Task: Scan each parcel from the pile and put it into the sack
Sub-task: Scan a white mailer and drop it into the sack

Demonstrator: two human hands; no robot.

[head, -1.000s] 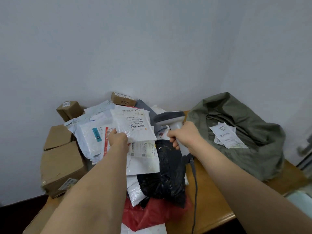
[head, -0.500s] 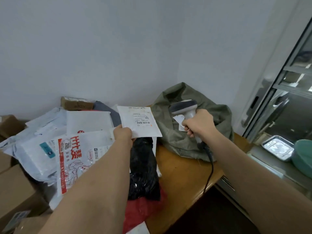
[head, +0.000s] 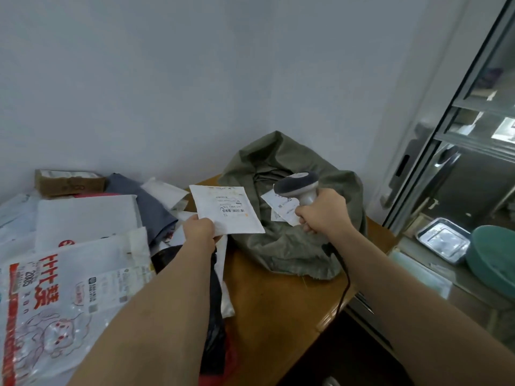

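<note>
My left hand (head: 201,229) pinches the near corner of a flat white parcel (head: 226,209) with a barcode label, held in the air just left of the sack. My right hand (head: 323,212) grips the handle of a grey barcode scanner (head: 297,185) over the sack, its dark head turned towards the parcel. The olive green sack (head: 292,240) lies slumped on the wooden table (head: 267,302), mouth open, with a white labelled parcel (head: 281,208) inside. The parcel pile (head: 83,240) covers the table's left side.
A white bag printed in red (head: 50,299), a black bag (head: 214,324), a grey bag (head: 150,201) and a small cardboard box (head: 69,183) lie in the pile. The scanner cable (head: 344,282) drops over the table edge. At right stand a glass cabinet, a metal tray (head: 443,240) and a green basin (head: 493,257).
My left hand lifted the white parcel off the pile and carried it right, towards the sack. My right hand moved the scanner right, over the sack. My head turned right.
</note>
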